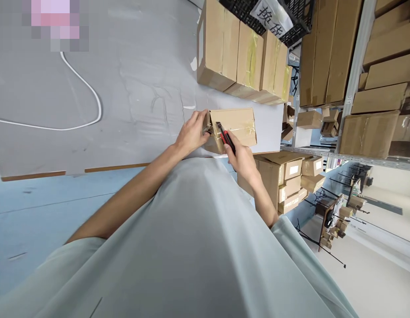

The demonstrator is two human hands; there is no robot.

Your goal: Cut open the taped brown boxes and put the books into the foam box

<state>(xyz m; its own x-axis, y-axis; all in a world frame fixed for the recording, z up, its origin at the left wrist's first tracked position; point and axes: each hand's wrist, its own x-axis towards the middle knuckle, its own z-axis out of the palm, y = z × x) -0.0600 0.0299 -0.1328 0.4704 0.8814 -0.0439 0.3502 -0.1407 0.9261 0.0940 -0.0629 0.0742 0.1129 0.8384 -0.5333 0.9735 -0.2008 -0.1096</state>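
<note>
A small taped cardboard box (pixel 236 126) rests against the front of my body above a grey table (pixel 125 88). My left hand (pixel 193 132) grips the box's left end, fingers curled round its edge. My right hand (pixel 241 157) is closed round a red and black utility knife (pixel 225 134), whose tip lies on the box's taped seam. The picture appears turned on its side.
A row of larger taped cartons (pixel 241 57) stands further along the table, under a black crate (pixel 274 17) with a paper label. Metal shelves (pixel 357 75) full of cartons are at right. More boxes (pixel 286 176) are stacked below. A white cable (pixel 88 88) curves over the table.
</note>
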